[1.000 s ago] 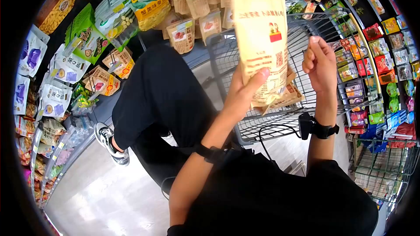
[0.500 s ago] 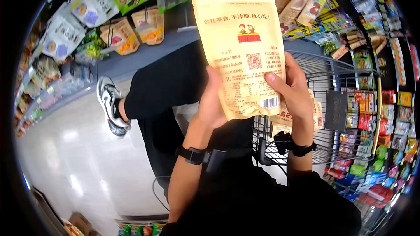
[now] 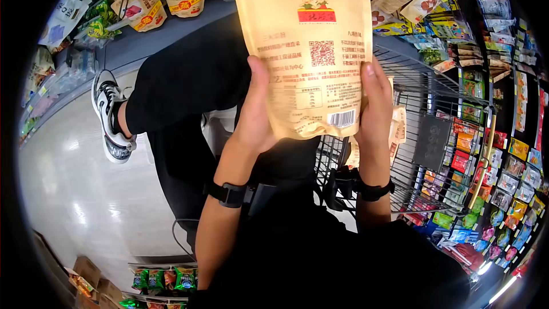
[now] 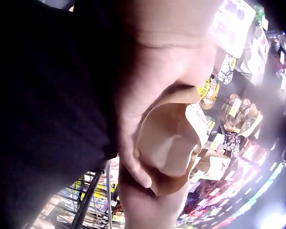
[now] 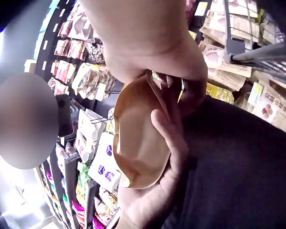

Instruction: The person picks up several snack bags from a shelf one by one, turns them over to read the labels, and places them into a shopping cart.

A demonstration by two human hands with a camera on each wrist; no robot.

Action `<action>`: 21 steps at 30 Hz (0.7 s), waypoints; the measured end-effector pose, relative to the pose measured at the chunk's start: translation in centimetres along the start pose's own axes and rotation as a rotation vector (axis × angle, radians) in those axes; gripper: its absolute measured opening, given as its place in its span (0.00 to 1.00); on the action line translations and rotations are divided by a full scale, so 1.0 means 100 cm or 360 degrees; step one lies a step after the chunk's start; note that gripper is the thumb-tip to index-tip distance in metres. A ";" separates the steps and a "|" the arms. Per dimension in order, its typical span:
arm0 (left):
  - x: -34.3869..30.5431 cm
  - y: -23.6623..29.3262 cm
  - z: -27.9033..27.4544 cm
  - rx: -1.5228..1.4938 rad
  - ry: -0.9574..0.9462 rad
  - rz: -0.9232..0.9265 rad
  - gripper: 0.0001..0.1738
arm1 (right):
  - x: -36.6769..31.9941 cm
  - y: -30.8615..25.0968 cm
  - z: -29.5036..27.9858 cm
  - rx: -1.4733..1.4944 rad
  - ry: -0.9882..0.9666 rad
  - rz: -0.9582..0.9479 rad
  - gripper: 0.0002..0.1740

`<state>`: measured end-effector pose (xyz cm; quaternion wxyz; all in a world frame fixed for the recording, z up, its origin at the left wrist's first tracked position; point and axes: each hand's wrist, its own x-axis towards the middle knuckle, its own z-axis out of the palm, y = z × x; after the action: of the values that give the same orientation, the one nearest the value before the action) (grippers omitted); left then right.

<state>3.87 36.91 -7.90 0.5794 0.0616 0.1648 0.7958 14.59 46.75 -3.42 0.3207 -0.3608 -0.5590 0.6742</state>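
Observation:
A tan paper snack pouch (image 3: 309, 46) with printed text, a QR code and a barcode is held upright in front of the head camera. My left hand (image 3: 255, 115) grips its lower left edge, thumb on the printed face. My right hand (image 3: 374, 103) grips the lower right edge the same way. From below, the left wrist view shows the pouch bottom (image 4: 169, 145) cupped by my left hand (image 4: 133, 157). The right wrist view shows the pouch bottom (image 5: 138, 138) between both hands, with my right hand (image 5: 176, 81) above it.
A wire shopping cart (image 3: 434, 114) stands to the right, with similar tan pouches (image 3: 396, 131) inside. Snack packets hang on shelves (image 3: 503, 137) at right and racks (image 3: 143, 0) at top left. My raised black-trousered leg and sneaker (image 3: 111, 120) cross the pale floor at left.
The pouch has come closer to the head camera and higher. My right hand, apart from it a second ago, now grips its right edge; both hands slid toward the bottom corners.

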 end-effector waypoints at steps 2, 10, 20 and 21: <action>-0.003 0.000 -0.003 0.0004 0.0021 -0.0022 0.42 | 0.002 0.004 -0.005 0.0044 -0.0014 0.0034 0.18; -0.002 -0.010 -0.017 -0.0177 -0.0210 0.0009 0.42 | 0.001 0.008 -0.017 0.0005 -0.0018 0.0089 0.17; -0.018 -0.004 0.005 0.0093 -0.0068 -0.0061 0.43 | -0.014 -0.005 -0.012 0.0161 -0.0028 0.0092 0.20; -0.018 -0.005 0.006 0.0023 -0.0057 -0.0087 0.42 | -0.014 -0.005 -0.012 0.0136 -0.0019 0.0080 0.20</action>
<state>5.04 35.48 -7.37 0.6034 0.0755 0.1618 0.7772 16.35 46.25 -2.87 0.3155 -0.3567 -0.5222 0.7075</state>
